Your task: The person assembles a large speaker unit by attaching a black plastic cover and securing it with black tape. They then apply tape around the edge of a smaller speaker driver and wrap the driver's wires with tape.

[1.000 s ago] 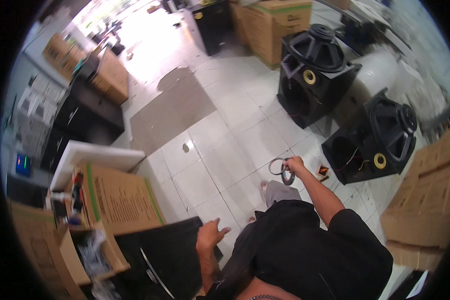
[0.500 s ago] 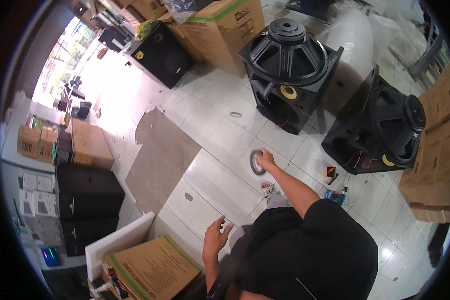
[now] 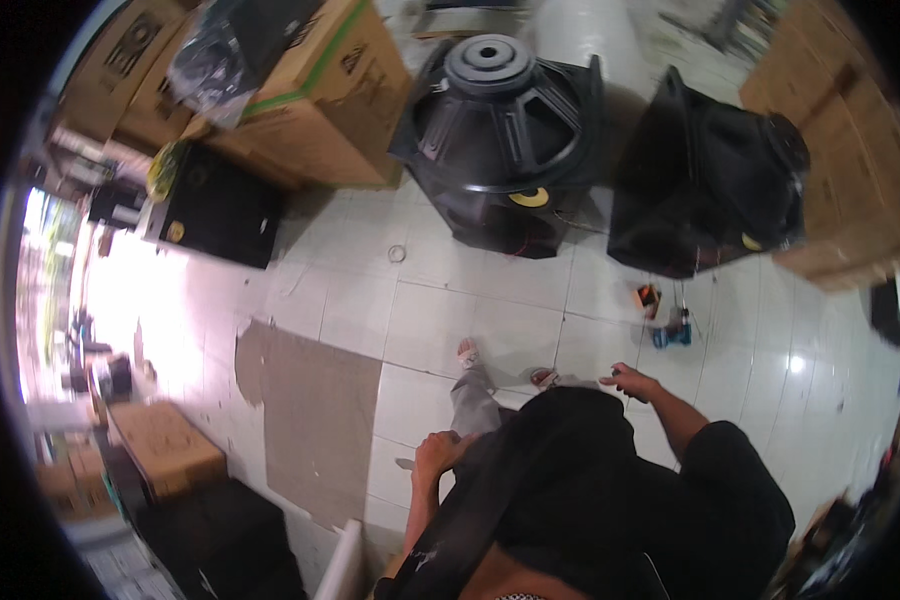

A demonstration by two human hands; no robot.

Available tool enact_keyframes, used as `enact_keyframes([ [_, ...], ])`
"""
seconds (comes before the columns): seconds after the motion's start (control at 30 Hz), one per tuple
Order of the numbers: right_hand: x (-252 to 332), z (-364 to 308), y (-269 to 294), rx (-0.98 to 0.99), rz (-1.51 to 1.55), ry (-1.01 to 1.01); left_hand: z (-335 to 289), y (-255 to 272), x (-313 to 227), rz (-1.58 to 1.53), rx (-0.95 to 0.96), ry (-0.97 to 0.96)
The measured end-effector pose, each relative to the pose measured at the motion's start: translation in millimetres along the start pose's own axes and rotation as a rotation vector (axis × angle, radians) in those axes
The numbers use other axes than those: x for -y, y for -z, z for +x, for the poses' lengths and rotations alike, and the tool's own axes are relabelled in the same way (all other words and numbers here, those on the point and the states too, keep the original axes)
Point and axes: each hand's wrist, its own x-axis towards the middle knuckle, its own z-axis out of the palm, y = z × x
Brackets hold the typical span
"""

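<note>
My right hand [image 3: 634, 383] is closed at my right side, above the floor. In it is a dark ring-shaped roll of tape [image 3: 618, 371], seen nearly edge-on and mostly hidden by the fingers. Beside my left thigh hangs my left hand [image 3: 438, 455], its fingers loosely bent and apart, holding nothing I can see. Ahead, a large black speaker driver [image 3: 500, 120] rests face down on a black speaker cabinet [image 3: 510, 222]. To its right, another driver [image 3: 745, 165] leans on a second cabinet [image 3: 660, 190].
A blue cordless drill [image 3: 672, 334] and a small orange-and-black box [image 3: 648, 300] are on the tiled floor. A pale ring [image 3: 397, 254] lies ahead. Brown cartons [image 3: 340, 110] stand at far left, others [image 3: 850, 190] at right. A grey patch [image 3: 315, 420] marks the floor at left.
My right hand has drawn back from in front of me to my right side with the roll. My left hand has come against my thigh. The view has turned, and my feet have moved.
</note>
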Motion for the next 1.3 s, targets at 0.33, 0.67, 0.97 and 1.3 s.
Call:
enact_keyframes([
  [0.33, 125, -188, -127, -0.142, 0.696, -0.101, 91, 110, 47, -0.228, 0.212, -0.634],
  [0.67, 100, -225, -219, -0.314, 1.103, -0.065, 140, 150, -43, 0.016, 0.81, -0.638],
  [0.97, 81, -266, -186, -0.385, 1.481, 0.201, 82, 165, -119, 0.16, 0.753, -0.675],
  [1.3, 2, -216, -74, -0.21, 1.46, 0.184, 41, 95, -229, -0.243, 0.596, -0.434],
])
